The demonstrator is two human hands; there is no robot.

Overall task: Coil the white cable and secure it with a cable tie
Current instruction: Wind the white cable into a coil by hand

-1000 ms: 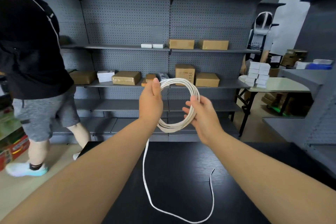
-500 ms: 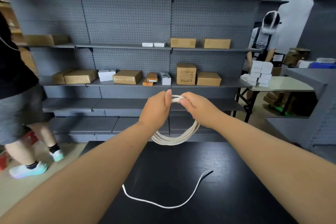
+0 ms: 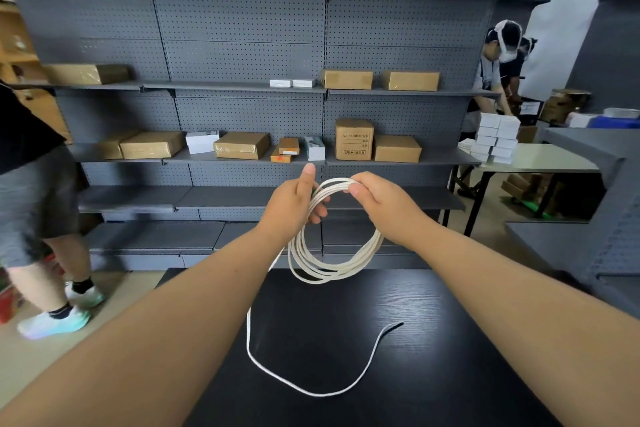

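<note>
Hanging in several loose loops in the air over the far edge of the matte black wood-grain bench (image 3: 467,374), the flat white cable (image 3: 332,269) is held up by both hands. The left hand (image 3: 294,208) grasps the left side of the coil, with its fingers curled round the bundled strands and its thumb pointing straight up. The right hand (image 3: 381,204) pinches the top of the coil, its fingertips (image 3: 355,189) curled down over the strands just beside the left thumb.

From under the left hand a single loose length of the cable drops to the bench and runs toward the near edge. It bends in a wide curve across the middle and ends with its dark tip (image 3: 399,324) pointing toward the right edge, lying flat and apart from the coil.

Beyond the far edge stands grey perforated metal shelving (image 3: 242,28), carrying brown cardboard boxes (image 3: 353,139) and a few small white boxes (image 3: 202,142). Off the left edge a person in a black top and grey shorts (image 3: 31,191) stands on the pale floor in white shoes. Past the far right corner another person wearing a white headset (image 3: 500,69) bends over a light-topped table (image 3: 547,159) stacked with small white cartons (image 3: 498,139).
</note>
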